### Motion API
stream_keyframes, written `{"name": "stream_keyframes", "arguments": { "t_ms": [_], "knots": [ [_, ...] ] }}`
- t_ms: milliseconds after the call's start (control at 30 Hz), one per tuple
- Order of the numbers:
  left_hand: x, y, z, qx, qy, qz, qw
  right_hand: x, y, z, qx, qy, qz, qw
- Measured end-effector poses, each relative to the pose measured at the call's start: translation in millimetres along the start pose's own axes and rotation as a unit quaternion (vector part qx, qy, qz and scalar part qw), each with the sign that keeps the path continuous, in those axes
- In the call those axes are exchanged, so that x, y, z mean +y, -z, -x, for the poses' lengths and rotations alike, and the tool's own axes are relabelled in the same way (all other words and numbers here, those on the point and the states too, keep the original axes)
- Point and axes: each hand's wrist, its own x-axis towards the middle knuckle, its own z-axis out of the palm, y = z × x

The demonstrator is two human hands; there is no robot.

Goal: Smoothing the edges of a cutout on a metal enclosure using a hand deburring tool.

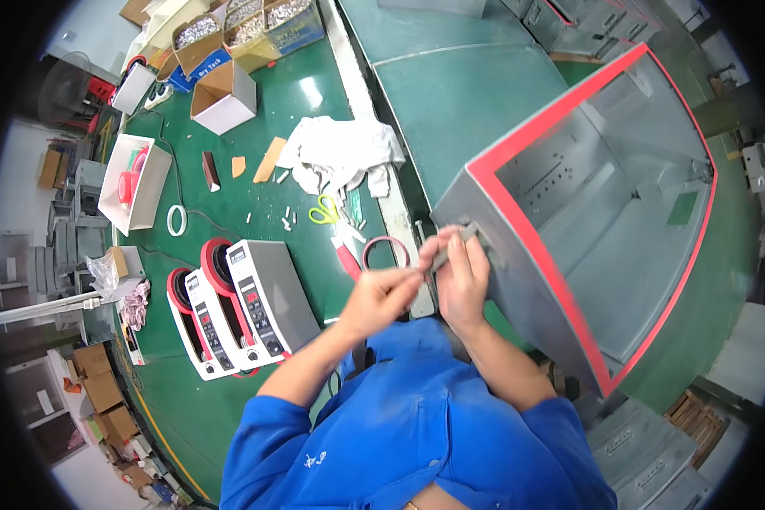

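My left hand [382,299] and my right hand [462,276] meet in front of me at the table's near right edge. Both are closed, with fingertips pinching a small, thin grey piece [440,258] whose kind I cannot make out. Right beside my right hand is the side wall of a large grey metal housing [512,270]. Red tape [542,251] frames its wide opening. Just left of my fingers a thin reddish ring [386,239] lies at the table edge, near scissors with yellow-green handles [324,210].
Two tape dispensers [268,285] stand on the green table [229,204] to my left. A white cloth [336,149], a white bin [134,191] and an open carton [223,98] lie beyond. Boxes of small metal parts [248,32] sit at the back.
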Motion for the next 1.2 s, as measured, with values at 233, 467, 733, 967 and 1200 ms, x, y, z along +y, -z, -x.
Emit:
{"name": "stream_keyframes", "arguments": {
  "t_ms": [233,467,733,967,1200],
  "knots": [
    [2.7,-7.4,-0.9,0.001,0.003,0.032,0.999,-3.1,4.2,-0.1,0.009,0.004,0.019,1.000],
    [-6.6,-16.0,7.4,-0.014,-0.037,0.026,0.999,-4.9,8.3,20.3,0.035,0.010,0.009,0.999],
    [-4.8,-19.8,7.4,-0.023,-0.030,0.048,0.998,-8.0,8.7,20.0,0.049,-0.008,0.000,0.999],
    [-4.5,-17.0,8.9,-0.026,-0.037,0.034,0.998,-10.0,5.7,28.6,0.069,-0.020,0.004,0.997],
    [-0.3,-2.8,-2.0,-0.041,0.027,0.077,0.996,-3.0,-4.7,7.6,0.076,-0.015,0.007,0.997]
  ]
}}
